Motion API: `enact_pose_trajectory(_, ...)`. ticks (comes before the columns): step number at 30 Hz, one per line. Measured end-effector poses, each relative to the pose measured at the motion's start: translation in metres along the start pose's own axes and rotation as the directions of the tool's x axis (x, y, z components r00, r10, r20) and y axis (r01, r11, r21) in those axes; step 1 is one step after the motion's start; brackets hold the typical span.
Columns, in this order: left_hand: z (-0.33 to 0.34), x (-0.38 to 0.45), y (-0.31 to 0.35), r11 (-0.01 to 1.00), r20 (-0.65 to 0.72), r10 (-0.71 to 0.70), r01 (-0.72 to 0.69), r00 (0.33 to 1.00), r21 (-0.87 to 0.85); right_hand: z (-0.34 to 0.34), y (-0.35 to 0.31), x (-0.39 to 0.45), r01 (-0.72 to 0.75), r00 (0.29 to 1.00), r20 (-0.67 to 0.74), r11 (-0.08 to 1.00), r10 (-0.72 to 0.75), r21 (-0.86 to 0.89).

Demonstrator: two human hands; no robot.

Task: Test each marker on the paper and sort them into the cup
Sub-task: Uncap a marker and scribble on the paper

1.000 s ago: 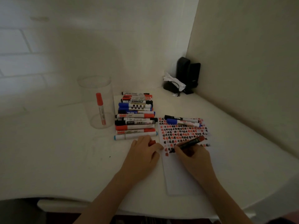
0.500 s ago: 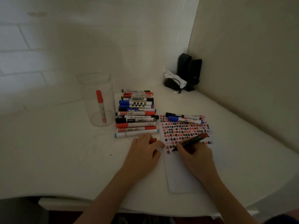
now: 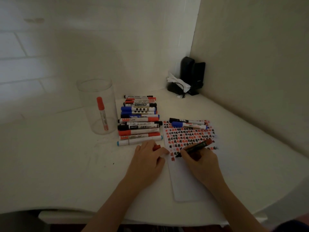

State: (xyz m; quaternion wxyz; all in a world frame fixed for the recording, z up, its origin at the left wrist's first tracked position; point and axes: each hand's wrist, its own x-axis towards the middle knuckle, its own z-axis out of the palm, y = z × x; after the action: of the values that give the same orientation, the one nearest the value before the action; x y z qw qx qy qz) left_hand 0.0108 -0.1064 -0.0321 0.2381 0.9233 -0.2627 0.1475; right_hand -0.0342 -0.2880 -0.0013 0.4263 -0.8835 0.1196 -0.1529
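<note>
Right hand (image 3: 200, 162) grips a dark marker (image 3: 194, 148), tip on the paper (image 3: 185, 174). Left hand (image 3: 147, 162) rests beside the sheet, fingers curled over a red cap (image 3: 156, 147). Clear cup (image 3: 97, 106) holds one red marker (image 3: 102, 113); the marker pile (image 3: 138, 120) lies just beside it.

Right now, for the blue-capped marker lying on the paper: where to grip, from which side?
Pinch the white barrel of the blue-capped marker mid-length, coming from above. It lies flat across the top of the paper, with a black-capped marker close behind it, so fingers probably fit best straight down over the barrel, thumb on the near side. The right hand holds another marker, so the left hand seems likelier.
</note>
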Motion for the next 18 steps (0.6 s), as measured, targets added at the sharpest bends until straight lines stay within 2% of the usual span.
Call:
enact_pose_trajectory(14, 0.0017, 0.0002, -0.0020, 1.000, -0.003, 0.023, -0.023, 1.000, -0.009, 0.0022, 0.0066, 0.0004, 0.007, 1.000, -0.010, 1.000, -0.007, 0.031)
enact_pose_trajectory(18, -0.0010, 0.0011, -0.0010, 0.992, 0.063, 0.020, -0.012, 0.998, -0.124, -0.0014, 0.0021, 0.0011, -0.028, 0.999, -0.014, 0.995, 0.029, 0.094)
